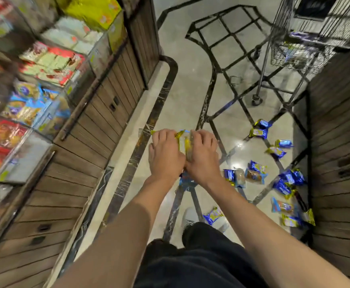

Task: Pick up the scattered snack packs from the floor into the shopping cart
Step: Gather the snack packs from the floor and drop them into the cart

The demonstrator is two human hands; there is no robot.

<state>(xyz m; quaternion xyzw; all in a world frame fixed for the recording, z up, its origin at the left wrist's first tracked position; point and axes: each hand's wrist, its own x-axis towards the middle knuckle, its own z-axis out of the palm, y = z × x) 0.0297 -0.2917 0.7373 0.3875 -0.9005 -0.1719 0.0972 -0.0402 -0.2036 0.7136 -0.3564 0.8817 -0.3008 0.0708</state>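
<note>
My left hand (164,153) and my right hand (202,155) are pressed side by side above the floor, both gripping a bundle of gold-and-blue snack packs (185,142) between them; most of the bundle is hidden under my fingers. Several more blue-and-gold snack packs (255,172) lie scattered on the floor to my right, from near my shoe (212,216) up to a pair (259,129) farther ahead. The wire shopping cart (299,57) stands at the upper right, ahead of the hands, with a few packs in its lower basket.
A wooden shelf unit (99,125) with bins of packaged snacks runs along my left, edged by a marble kerb. Another wooden counter (340,142) closes the right side. Glossy tiled floor with dark inlay lines lies between them.
</note>
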